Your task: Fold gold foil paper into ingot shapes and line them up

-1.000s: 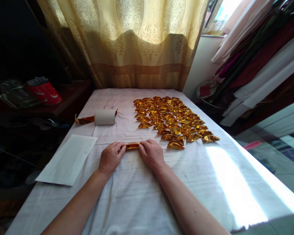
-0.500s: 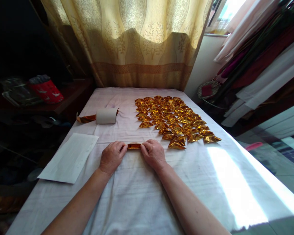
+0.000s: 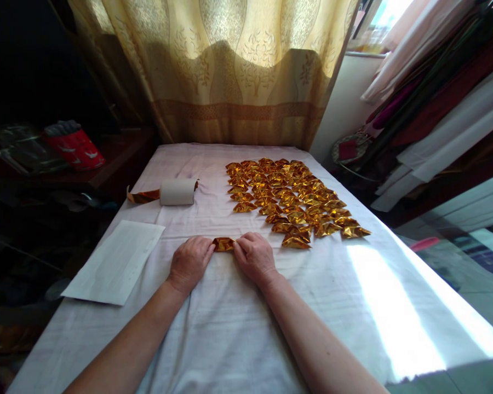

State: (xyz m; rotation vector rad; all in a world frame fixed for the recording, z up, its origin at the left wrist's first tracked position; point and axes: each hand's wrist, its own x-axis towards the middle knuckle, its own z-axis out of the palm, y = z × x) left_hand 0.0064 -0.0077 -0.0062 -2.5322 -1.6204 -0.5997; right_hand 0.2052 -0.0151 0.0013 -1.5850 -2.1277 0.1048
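Note:
A small folded piece of shiny gold foil paper (image 3: pixel 223 244) is stretched between my two hands, just above or on the white cloth. My left hand (image 3: pixel 189 262) pinches its left end, and my right hand (image 3: pixel 255 257) grips its right end; the fingertips partly hide both ends. The middle of the foil bulges open a little. Beyond my right hand lie many folded gold foil ingots (image 3: pixel 287 200) in close rows. Up and to the left of my left hand, a pale roll (image 3: pixel 177 192) rests on its side, with a strip of gold foil (image 3: pixel 144 196) sticking out.
A white sheet of paper (image 3: pixel 119 262) lies at the table's left. White cloth (image 3: pixel 312 328) covers the table. On a dark side cabinet stand a red container (image 3: pixel 74 146) and a glass jar (image 3: pixel 27 149). A gold curtain (image 3: pixel 230 76) hangs behind; clothes (image 3: pixel 447 126) hang at right.
The foil between my hands has gone from a narrow flat strip to a wider, slightly opened shape. My right hand has moved slightly toward my left. The view has shifted a little.

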